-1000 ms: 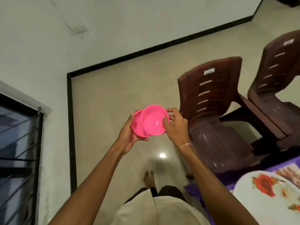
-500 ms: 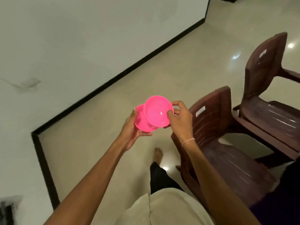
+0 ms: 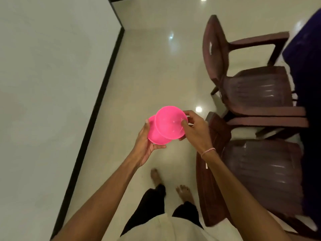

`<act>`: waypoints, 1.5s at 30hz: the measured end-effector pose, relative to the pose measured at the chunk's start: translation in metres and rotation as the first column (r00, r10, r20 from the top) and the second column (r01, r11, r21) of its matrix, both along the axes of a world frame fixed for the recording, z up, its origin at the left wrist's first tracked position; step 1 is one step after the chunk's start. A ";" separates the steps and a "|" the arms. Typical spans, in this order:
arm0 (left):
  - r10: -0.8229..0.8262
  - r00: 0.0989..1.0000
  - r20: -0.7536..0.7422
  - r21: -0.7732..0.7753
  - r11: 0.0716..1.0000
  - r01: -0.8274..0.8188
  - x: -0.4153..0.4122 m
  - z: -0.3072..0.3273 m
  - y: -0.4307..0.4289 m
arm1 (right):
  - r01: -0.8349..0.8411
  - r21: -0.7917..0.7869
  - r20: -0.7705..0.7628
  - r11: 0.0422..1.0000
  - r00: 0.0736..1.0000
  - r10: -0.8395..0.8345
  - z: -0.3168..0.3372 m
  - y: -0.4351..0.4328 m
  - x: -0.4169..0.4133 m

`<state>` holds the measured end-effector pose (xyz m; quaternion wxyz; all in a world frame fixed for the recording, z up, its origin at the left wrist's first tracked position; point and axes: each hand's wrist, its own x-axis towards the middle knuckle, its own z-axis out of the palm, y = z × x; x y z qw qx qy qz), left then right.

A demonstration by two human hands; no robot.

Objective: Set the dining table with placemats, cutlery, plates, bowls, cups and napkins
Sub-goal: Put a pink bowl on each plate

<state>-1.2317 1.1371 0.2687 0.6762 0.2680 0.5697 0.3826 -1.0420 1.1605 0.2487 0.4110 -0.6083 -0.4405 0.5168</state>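
Chair (image 3: 260,171) now alongside bowls (image 3: 168,122); glossy floor (image 3: 147,66)

Two pink bowls (image 3: 169,122) (image 3: 153,135), two chairs (image 3: 257,87) (image 3: 260,171) (brown).

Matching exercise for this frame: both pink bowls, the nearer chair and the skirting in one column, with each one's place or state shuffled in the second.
Things
1. front pink plastic bowl
2. rear pink plastic bowl
3. nearer brown plastic armchair
4. black skirting strip

Place or state
a. runs along the foot of the white wall
b. pinched at its rim by the right hand
c. gripped by the left hand, partly hidden
d. stands on the glossy tiled floor at lower right

Pairs: 1-b, 2-c, 3-d, 4-a
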 end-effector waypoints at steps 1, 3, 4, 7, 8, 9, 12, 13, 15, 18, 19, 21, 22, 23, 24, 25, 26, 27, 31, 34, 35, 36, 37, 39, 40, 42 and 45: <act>-0.059 0.998 -0.011 -0.003 0.998 0.059 0.004 -0.008 0.023 | 0.064 -0.010 0.015 0.998 0.998 -0.063 -0.007 0.012 0.005; -0.163 0.986 -0.032 0.004 0.987 0.163 0.011 -0.021 0.063 | 0.164 -0.014 0.040 0.986 0.986 -0.163 -0.014 0.031 0.013; -0.235 0.972 -0.028 0.002 0.972 0.235 0.012 -0.025 0.087 | 0.222 -0.013 0.048 0.975 0.974 -0.222 -0.017 0.043 0.012; -0.416 0.909 0.014 0.002 0.909 0.416 0.005 -0.028 0.151 | 0.375 -0.018 0.083 0.927 0.924 -0.372 -0.017 0.077 0.001; -0.461 0.887 0.020 0.013 0.887 0.461 0.002 -0.026 0.167 | 0.407 -0.025 0.091 0.913 0.911 -0.403 -0.014 0.086 -0.004; -0.515 0.856 0.035 0.024 0.857 0.515 -0.002 -0.022 0.190 | 0.451 -0.030 0.090 0.892 0.890 -0.447 -0.009 0.101 -0.011; -0.627 0.777 0.062 0.055 0.779 0.624 -0.022 -0.009 0.252 | 0.557 -0.045 0.053 0.829 0.830 -0.555 0.005 0.140 -0.039; -0.641 0.765 0.056 0.067 0.767 0.638 -0.025 -0.006 0.270 | 0.577 -0.045 0.058 0.816 0.817 -0.574 0.010 0.153 -0.045; -0.672 0.740 0.045 0.075 0.740 0.668 -0.027 0.003 0.314 | 0.611 -0.039 0.069 0.791 0.791 -0.608 0.023 0.187 -0.053; -0.669 0.743 0.036 0.092 0.742 0.664 -0.020 0.008 0.382 | 0.647 0.002 0.041 0.762 0.762 -0.647 0.040 0.246 -0.053; -0.669 0.742 0.047 0.105 0.742 0.662 -0.014 0.011 0.407 | 0.658 0.025 0.037 0.753 0.752 -0.658 0.045 0.268 -0.049; -0.695 0.716 0.066 0.122 0.718 0.685 0.003 0.012 0.458 | 0.696 0.057 0.043 0.716 0.714 -0.698 0.048 0.314 -0.036; -0.717 0.693 0.077 0.136 0.696 0.705 0.012 0.016 0.475 | 0.701 0.066 0.031 0.710 0.710 -0.704 0.049 0.330 -0.030; -0.702 0.710 0.058 0.146 0.709 0.690 0.014 0.017 0.479 | 0.698 0.071 0.030 0.712 0.712 -0.701 0.051 0.334 -0.028; -0.725 0.685 0.071 0.159 0.686 0.710 0.034 0.016 0.521 | 0.722 0.091 0.021 0.686 0.688 -0.726 0.048 0.372 -0.011; -0.750 0.657 0.076 0.178 0.658 0.731 0.047 0.016 0.548 | 0.737 0.095 0.013 0.670 0.672 -0.741 0.044 0.397 0.000; -0.753 0.657 0.039 0.189 0.651 0.735 0.058 0.017 0.565 | 0.742 0.100 0.015 0.663 0.665 -0.746 0.043 0.414 0.009; -0.780 0.625 0.021 0.198 0.616 0.763 0.075 0.017 0.592 | 0.757 0.095 0.010 0.646 0.648 -0.761 0.042 0.439 0.023; -0.829 0.556 -0.050 0.190 0.539 0.821 0.162 0.026 0.704 | 0.816 0.081 0.042 0.572 0.570 -0.820 0.042 0.540 0.098; -0.869 0.490 -0.065 0.160 0.476 0.865 0.223 0.036 0.766 | 0.852 0.068 0.029 0.519 0.519 -0.854 0.049 0.592 0.148; -0.880 0.471 -0.067 0.151 0.458 0.876 0.243 0.038 0.784 | 0.869 0.062 0.019 0.491 0.491 -0.871 0.050 0.606 0.163; -0.890 0.451 -0.071 0.146 0.438 0.887 0.264 0.038 0.800 | 0.887 0.061 0.016 0.457 0.457 -0.889 0.051 0.619 0.177; -0.904 0.420 -0.073 0.145 0.407 0.902 0.284 0.038 0.815 | 0.905 0.056 0.012 0.422 0.422 -0.906 0.051 0.629 0.191; -0.927 0.369 -0.071 0.133 0.357 0.924 0.325 0.036 0.839 | 0.939 0.042 -0.002 0.342 0.342 -0.940 0.047 0.647 0.219; -0.938 0.342 -0.064 0.118 0.333 0.936 0.344 0.031 0.849 | 0.954 0.030 -0.009 0.298 0.298 -0.955 0.044 0.655 0.232; -0.964 0.258 -0.059 0.089 0.253 0.963 0.382 0.022 0.868 | 0.977 0.012 -0.014 0.213 0.213 -0.977 0.034 0.670 0.255; -0.991 0.124 -0.043 0.061 0.122 0.991 0.441 0.006 0.895 | 0.995 -0.014 -0.006 0.095 0.095 -0.995 0.018 0.692 0.291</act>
